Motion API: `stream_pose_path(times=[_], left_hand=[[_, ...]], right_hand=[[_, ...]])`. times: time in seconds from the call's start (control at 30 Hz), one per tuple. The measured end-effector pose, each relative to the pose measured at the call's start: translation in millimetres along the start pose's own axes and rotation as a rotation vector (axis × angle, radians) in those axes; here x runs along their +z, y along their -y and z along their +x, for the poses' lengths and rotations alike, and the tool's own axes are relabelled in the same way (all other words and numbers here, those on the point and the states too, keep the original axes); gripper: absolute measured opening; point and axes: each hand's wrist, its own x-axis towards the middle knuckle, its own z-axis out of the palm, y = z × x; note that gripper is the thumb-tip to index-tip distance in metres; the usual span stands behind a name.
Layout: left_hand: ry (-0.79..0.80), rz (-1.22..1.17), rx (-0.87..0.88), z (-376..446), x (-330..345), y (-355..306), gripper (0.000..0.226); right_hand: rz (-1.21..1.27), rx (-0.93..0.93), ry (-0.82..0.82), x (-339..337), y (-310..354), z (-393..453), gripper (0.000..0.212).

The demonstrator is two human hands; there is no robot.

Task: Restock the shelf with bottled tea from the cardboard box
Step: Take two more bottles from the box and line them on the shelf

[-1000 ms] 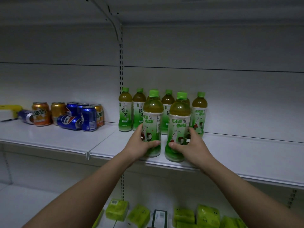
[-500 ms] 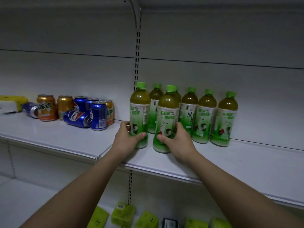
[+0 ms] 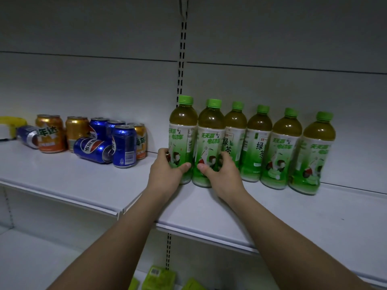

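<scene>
There is one wide-angle view, worn on the person's head, facing forward and slightly down at a white shelf (image 3: 272, 210) from close range, about an arm's reach away. Both forearms rise from the bottom edge toward the middle, where the left hand (image 3: 165, 174) and right hand (image 3: 225, 176) meet a row of bottles (image 3: 259, 143). Left of the left hand stand cans (image 3: 123, 145); below both hands a lower shelf with green packs (image 3: 159, 277) shows. The edges bend with lens distortion.

Orange & blue soda cans (image 3: 90, 139) left, green packs (image 3: 161, 278) below, yellow item (image 3: 12, 122)
</scene>
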Motion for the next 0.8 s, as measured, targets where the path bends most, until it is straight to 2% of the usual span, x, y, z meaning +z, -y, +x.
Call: stream_pose_path(times=[0.2,0.5,0.8], left_hand=[[-0.022,-0.031,0.012,1.7,0.4,2.9,0.050],[-0.041,-0.008,0.016,-3.0,-0.7,1.8,0.052],[-0.070,0.143,0.023,-6.2,0.6,-1.7,0.055]], right_hand=[[0.022,-0.030,-0.031,8.9,-7.3,5.4,0.047],[-0.139,-0.087,-0.038,11.4,-11.1,6.2,0.070],[-0.248,-0.038,-0.074,11.1,-9.6,2.7,0.060]])
